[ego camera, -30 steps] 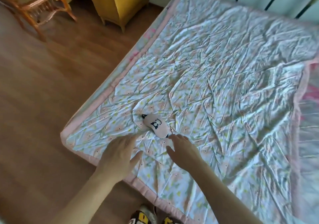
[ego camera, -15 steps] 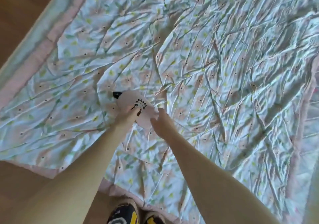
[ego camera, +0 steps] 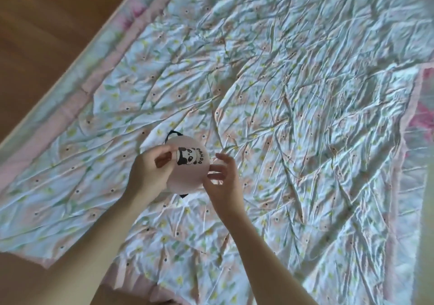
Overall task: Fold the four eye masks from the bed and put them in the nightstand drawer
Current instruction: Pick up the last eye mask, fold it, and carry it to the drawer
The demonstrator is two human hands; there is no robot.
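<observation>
A pale pink eye mask (ego camera: 189,175) with a black panda print and a black strap is lifted just above the bed. My left hand (ego camera: 148,173) pinches its left edge between thumb and fingers. My right hand (ego camera: 222,180) pinches its right edge with the fingertips. The mask looks doubled over into a rounded shape. No other eye mask and no nightstand drawer show in the head view.
The bed is covered by a crinkled floral quilt (ego camera: 293,121) with a pink border (ego camera: 70,109). Wooden floor (ego camera: 42,22) lies to the left and at the bottom left. A pink patterned sheet (ego camera: 425,116) shows at the right edge.
Both hands reached the mask on the quilt, took hold of it and raised it. The camera has moved closer over the bed, so the yellow cabinet and chair are out of view.
</observation>
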